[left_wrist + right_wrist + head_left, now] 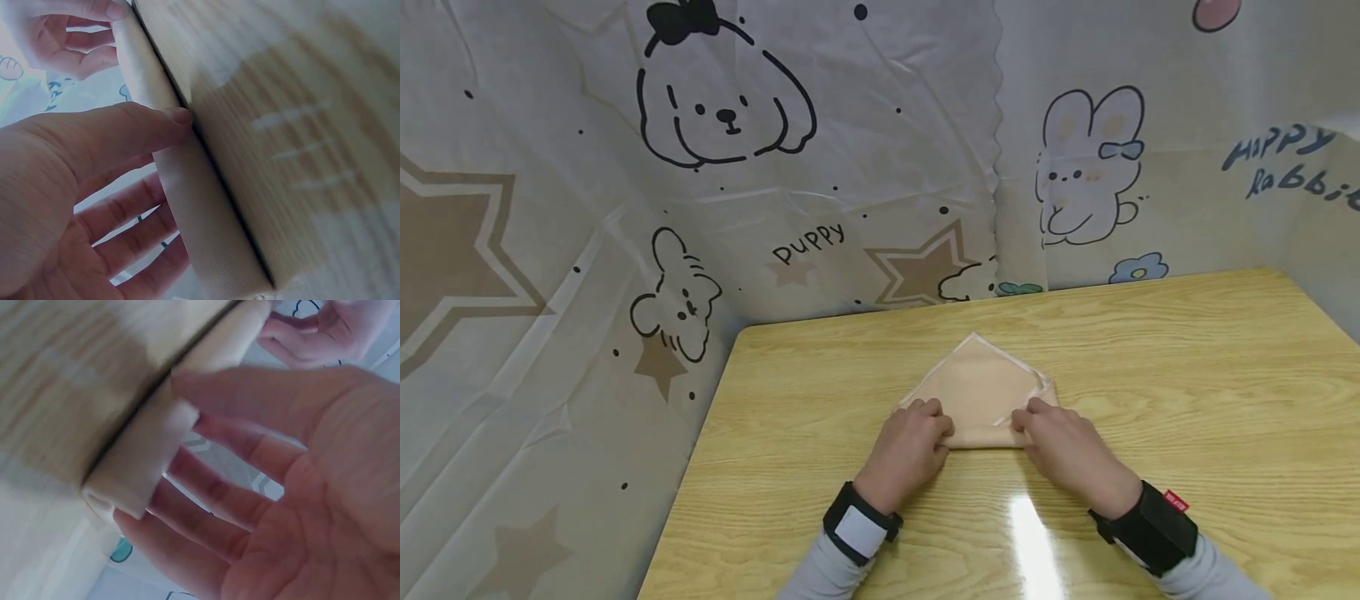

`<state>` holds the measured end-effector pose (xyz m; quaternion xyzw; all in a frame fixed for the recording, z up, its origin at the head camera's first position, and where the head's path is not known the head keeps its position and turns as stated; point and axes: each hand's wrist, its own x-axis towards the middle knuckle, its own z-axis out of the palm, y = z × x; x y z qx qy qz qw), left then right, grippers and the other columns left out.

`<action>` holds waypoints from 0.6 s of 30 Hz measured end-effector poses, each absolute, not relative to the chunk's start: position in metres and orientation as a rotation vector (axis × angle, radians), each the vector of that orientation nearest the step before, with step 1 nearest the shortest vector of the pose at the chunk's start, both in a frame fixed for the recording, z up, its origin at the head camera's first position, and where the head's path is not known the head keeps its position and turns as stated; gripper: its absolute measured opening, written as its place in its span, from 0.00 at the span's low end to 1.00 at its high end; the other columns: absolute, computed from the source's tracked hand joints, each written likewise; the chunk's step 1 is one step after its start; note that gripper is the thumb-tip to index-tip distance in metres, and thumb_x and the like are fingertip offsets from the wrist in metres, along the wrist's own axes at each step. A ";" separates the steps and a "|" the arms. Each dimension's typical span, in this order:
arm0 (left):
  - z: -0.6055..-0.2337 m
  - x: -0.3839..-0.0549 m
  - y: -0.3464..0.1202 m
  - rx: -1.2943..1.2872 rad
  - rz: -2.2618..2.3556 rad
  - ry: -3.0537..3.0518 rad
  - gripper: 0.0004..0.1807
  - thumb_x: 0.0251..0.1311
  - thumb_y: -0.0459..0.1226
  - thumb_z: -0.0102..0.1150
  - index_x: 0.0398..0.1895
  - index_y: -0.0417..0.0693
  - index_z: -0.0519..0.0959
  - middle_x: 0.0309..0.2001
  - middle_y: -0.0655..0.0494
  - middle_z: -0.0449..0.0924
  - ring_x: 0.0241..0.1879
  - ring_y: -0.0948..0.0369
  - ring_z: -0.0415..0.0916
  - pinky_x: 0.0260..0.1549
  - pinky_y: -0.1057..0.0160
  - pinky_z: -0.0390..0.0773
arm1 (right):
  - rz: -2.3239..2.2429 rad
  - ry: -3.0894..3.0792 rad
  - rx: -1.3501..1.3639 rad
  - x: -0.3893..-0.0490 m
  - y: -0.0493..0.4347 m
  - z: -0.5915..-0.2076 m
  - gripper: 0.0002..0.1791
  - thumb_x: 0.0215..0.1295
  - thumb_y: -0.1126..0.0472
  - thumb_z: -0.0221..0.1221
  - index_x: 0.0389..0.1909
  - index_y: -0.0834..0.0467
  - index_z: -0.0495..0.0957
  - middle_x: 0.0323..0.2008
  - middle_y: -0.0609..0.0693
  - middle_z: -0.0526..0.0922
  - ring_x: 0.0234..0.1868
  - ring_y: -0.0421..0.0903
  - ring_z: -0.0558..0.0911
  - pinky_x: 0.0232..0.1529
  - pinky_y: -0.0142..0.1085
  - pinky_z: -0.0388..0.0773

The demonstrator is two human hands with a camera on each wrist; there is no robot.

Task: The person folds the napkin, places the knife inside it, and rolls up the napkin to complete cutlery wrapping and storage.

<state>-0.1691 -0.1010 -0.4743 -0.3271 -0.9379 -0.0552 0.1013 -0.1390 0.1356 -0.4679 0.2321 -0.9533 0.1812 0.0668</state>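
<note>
A peach cloth (981, 379) with white edging lies on the table, one corner pointing toward the wall and its near side folded into a thick straight band. My left hand (906, 446) grips the left part of that band. In the left wrist view its thumb presses the near face of the folded cloth (200, 219), and the fingers are on the other side. Toward the right end, my right hand (1071, 454) holds the band likewise. The right wrist view shows the thumb on the rolled cloth (140, 456) and the fingers behind it, near its open end.
The wood-grain table (805, 383) extends around the cloth on all sides. A pale curtain (850, 100) with cartoon animals and stars hangs behind the table and down its left side. A bright light reflection (1033, 542) shows on the tabletop near the front.
</note>
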 end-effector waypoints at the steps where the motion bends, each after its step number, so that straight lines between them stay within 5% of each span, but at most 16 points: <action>1: -0.474 -0.170 -0.101 -0.971 -0.171 -2.770 0.04 0.48 0.35 0.68 0.26 0.56 0.84 0.26 0.63 0.71 0.28 0.63 0.68 0.24 0.64 0.69 | 0.537 -2.866 0.707 -0.139 0.135 -0.468 0.13 0.49 0.72 0.68 0.37 0.59 0.82 0.32 0.52 0.77 0.23 0.43 0.73 0.18 0.35 0.71; 18: -0.472 -0.168 -0.101 -1.013 -0.108 -2.723 0.03 0.50 0.35 0.63 0.26 0.53 0.83 0.25 0.62 0.71 0.24 0.63 0.68 0.22 0.63 0.70 | 0.453 -2.837 0.701 -0.141 0.134 -0.477 0.10 0.55 0.73 0.63 0.38 0.60 0.81 0.30 0.52 0.73 0.20 0.43 0.71 0.17 0.34 0.70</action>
